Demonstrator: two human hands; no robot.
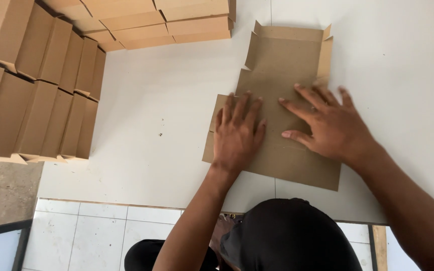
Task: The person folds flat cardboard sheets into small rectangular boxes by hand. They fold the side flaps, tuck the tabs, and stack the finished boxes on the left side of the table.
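I press my left hand (pixel 237 131) and right hand (pixel 333 125) flat, fingers spread open, on the cardboard sheet (pixel 282 65) so it stays flat on the white table (pixel 167 105). Left of the sheet, folded boxes (pixel 41 95) wait in rows.

Packing workshop: folded cardboard boxes (pixel 41 95) stacked in rows on white worktable (pixel 167 125), tiled floor (pixel 101 236).

White tabletop (pixel 167 100), pale tiled floor (pixel 101 231), even light
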